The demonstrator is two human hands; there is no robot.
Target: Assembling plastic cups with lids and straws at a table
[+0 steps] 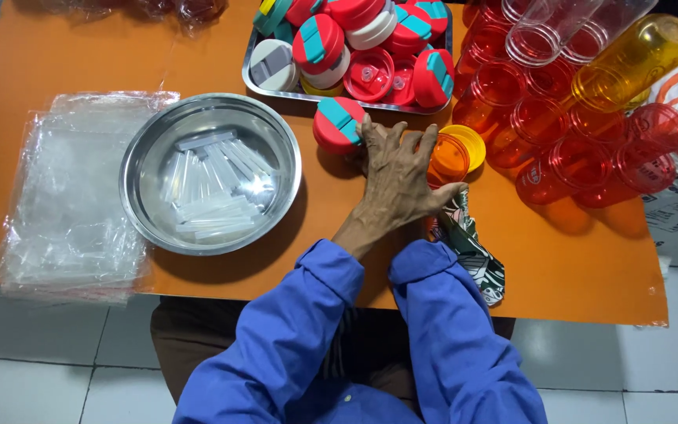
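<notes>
My left hand (394, 177) reaches across the orange table (64, 63), palm down and fingers spread. Its fingertips touch a red lid with a teal flap (337, 124) that lies just in front of the steel tray (254, 85). Right of the hand, an orange bottle (450, 157) lies with its open mouth towards me, a yellow ring (472, 140) behind it. A patterned cloth (476, 251) lies under my wrist. My right sleeve (449, 314) runs up beneath the left hand, and the right hand itself is hidden.
The steel tray holds several red, teal and white lids. A steel bowl (143, 157) holding clear plastic straws sits at the left beside a stack of clear plastic bags (64, 196). Several red and orange bottles (582, 133) lie at the right. The table's front edge is near my body.
</notes>
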